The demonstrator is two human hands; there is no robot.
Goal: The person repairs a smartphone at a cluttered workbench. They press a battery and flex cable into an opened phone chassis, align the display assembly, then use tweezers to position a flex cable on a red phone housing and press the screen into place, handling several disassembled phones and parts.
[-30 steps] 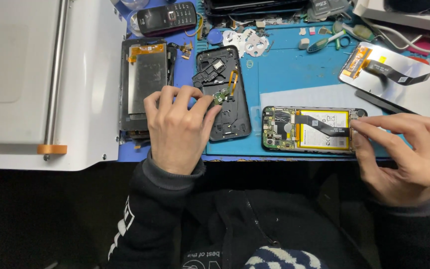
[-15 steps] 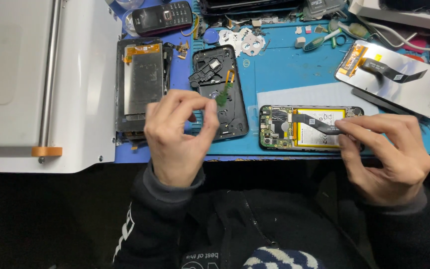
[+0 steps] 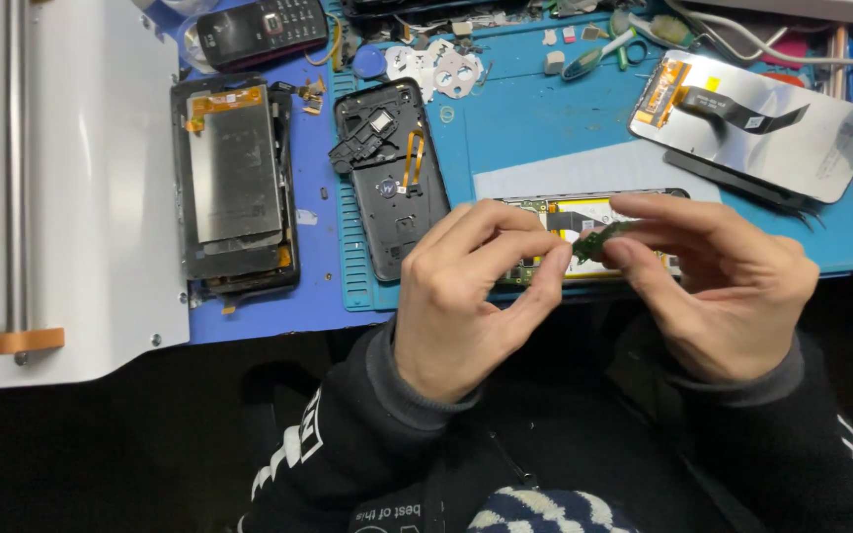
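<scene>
Both hands have come together since the earlier view, where the left hand rested over the black phone back cover and the right hand sat at the opened phone's far end. Now the left hand and right hand meet above the opened phone, which lies at the near edge of the blue work mat. Between their pinched fingertips they hold a small green circuit board, each hand closed narrowly on one end. To the left, the black back cover lies on the mat. Further left, a phone frame with a metal plate rests beside a white machine. A detached screen panel lies toward the mat's far right corner.
</scene>
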